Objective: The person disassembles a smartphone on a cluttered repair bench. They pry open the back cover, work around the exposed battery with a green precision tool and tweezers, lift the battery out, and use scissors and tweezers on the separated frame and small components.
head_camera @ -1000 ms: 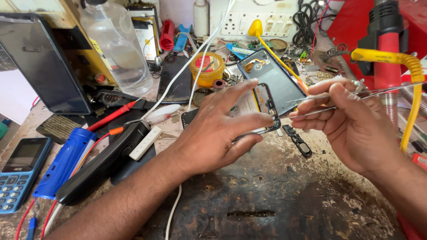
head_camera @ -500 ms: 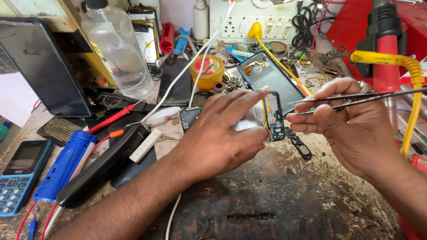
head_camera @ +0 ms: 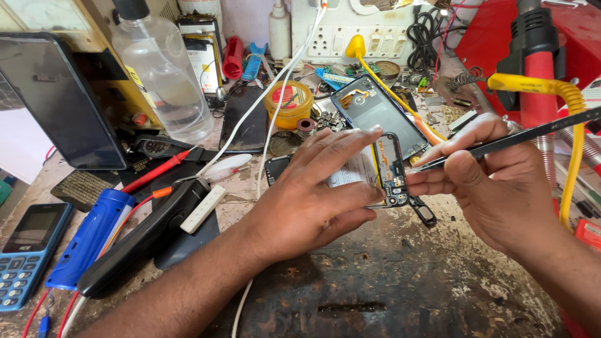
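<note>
Rough, stained worktop (head_camera: 388,281); glossy clear plastic bottle (head_camera: 164,81); tweezers (head_camera: 513,138) probably matt metal.

A black-framed phone (head_camera: 383,169) with a white battery and orange flex is seen. Behind it a yellow tape roll (head_camera: 288,103), a red cap (head_camera: 233,57) and a clear bottle (head_camera: 164,75) are found; left of it, a blue tool (head_camera: 87,241); right, a yellow coiled cable (head_camera: 566,119).
</note>
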